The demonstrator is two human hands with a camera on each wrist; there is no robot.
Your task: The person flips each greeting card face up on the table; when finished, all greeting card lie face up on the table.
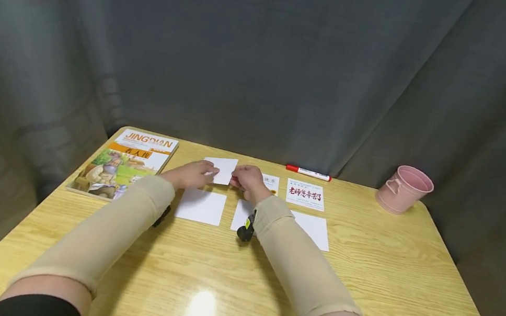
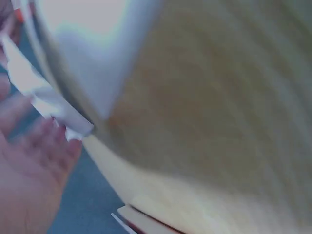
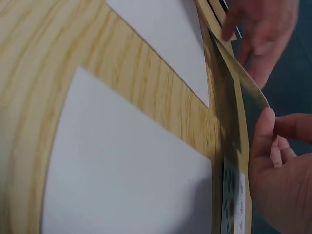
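A white card (image 1: 223, 167) is held raised and tilted above the table. My right hand (image 1: 247, 180) pinches its right edge between thumb and fingers, as the right wrist view of that hand (image 3: 285, 170) also shows. At the card's left side is my left hand (image 1: 191, 174), its fingers extended against the card. The left hand (image 2: 34, 165) is blurred in its wrist view. Nearer to me lie blank white cards (image 1: 201, 206) (image 3: 131, 165). Behind the right hand is a partly covered printed card (image 1: 271, 182), with another card bearing red characters (image 1: 305, 193) to its right.
An illustrated book (image 1: 124, 163) lies at the table's left. A red and white marker (image 1: 308, 172) rests near the back edge. At the right stands a pink bucket-shaped cup (image 1: 404, 190). A grey curtain (image 1: 264, 64) hangs behind the wooden table (image 1: 391, 270).
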